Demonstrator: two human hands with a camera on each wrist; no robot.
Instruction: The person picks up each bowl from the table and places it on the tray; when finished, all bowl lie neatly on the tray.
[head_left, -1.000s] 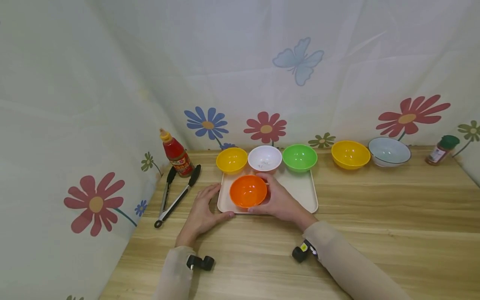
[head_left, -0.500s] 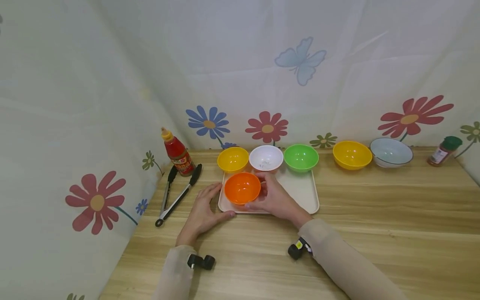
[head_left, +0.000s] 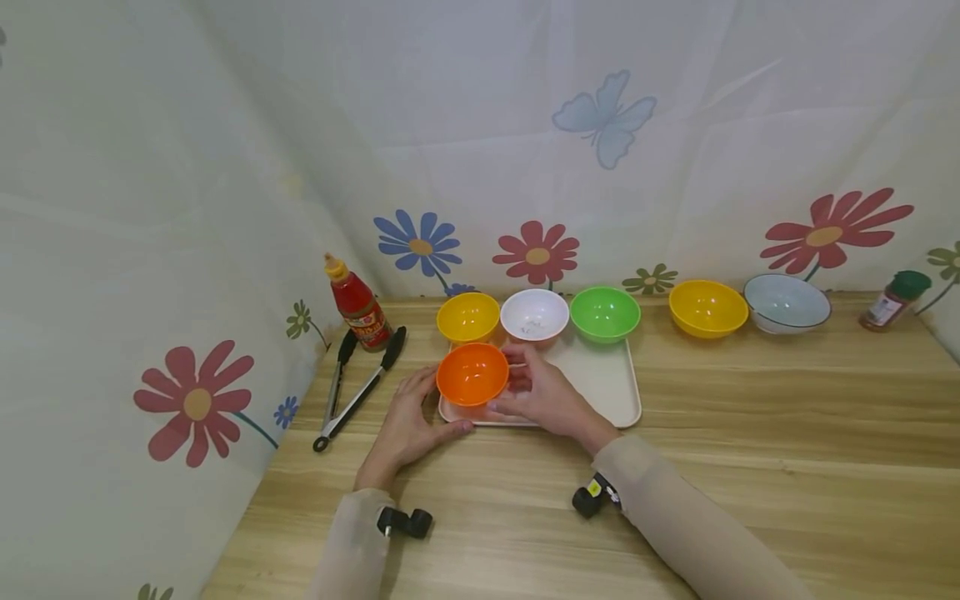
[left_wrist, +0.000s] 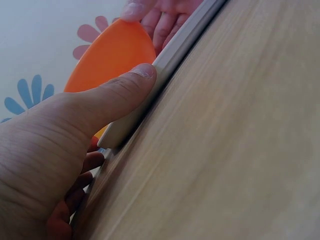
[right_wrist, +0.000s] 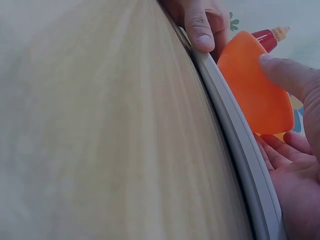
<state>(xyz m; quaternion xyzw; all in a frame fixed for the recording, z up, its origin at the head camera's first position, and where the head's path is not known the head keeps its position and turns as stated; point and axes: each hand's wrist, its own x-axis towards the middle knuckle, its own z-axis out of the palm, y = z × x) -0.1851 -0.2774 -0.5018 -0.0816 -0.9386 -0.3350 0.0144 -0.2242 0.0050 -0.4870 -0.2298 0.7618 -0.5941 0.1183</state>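
An orange bowl sits upright over the left part of a white tray. My right hand is at the bowl's right side, with the thumb against its wall and the fingers loosely extended beside it. The right wrist view shows that thumb on the orange wall of the bowl. My left hand rests at the tray's front left corner, thumb straight along the front rim and fingers along the left side. In the left wrist view the left thumb lies against the tray edge.
Behind the tray stand a yellow bowl, a white bowl and a green bowl. Farther right are another yellow bowl, a pale blue bowl and a green-capped jar. Tongs and a red sauce bottle are left.
The orange bowl has moved left and slightly back across the tray. My right hand has followed it left, and its fingers are looser around the wall. The left hand has stayed in place.
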